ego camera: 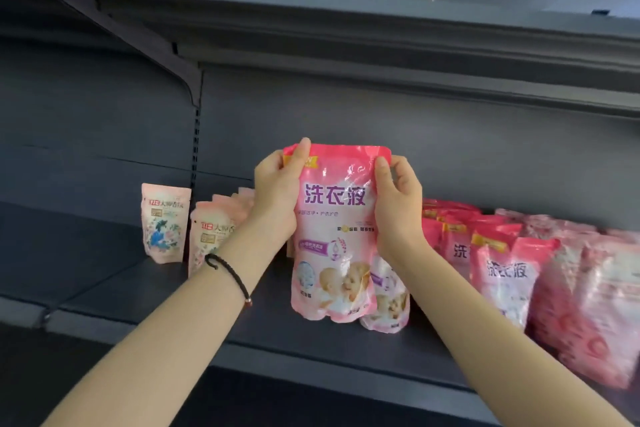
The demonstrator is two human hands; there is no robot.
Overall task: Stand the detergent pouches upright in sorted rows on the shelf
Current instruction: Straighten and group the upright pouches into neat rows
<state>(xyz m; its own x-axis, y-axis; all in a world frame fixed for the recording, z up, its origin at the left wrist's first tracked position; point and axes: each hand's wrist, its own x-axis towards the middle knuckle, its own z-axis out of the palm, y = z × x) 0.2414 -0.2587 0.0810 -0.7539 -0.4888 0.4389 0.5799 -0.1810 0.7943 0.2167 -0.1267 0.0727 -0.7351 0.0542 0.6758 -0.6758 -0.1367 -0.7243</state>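
Pink glossy plastic detergent pouch (334, 236), purple-lettered with a baby picture, stands upright between two hands at the near middle of the dark grey metal shelf (156, 291). I cannot tell whether its base touches the board. The left hand (277, 198), above a black braided bracelet (228, 272), pinches the top left corner, thumb in front. The right hand (398, 208) grips the right edge likewise. I judge this stops the soft pack slumping while it is squared.

Just behind, to the right, a matching pouch (388, 302) stands, so I take this as that row's front. Farther right more pink pouches (505, 274) stand in rows, then paler patterned pink bags (588, 305). Far left, pale floral pouches (162, 224) stand apart. Beyond is the grey back panel (346, 121), with an upper shelf (346, 31) overhead.
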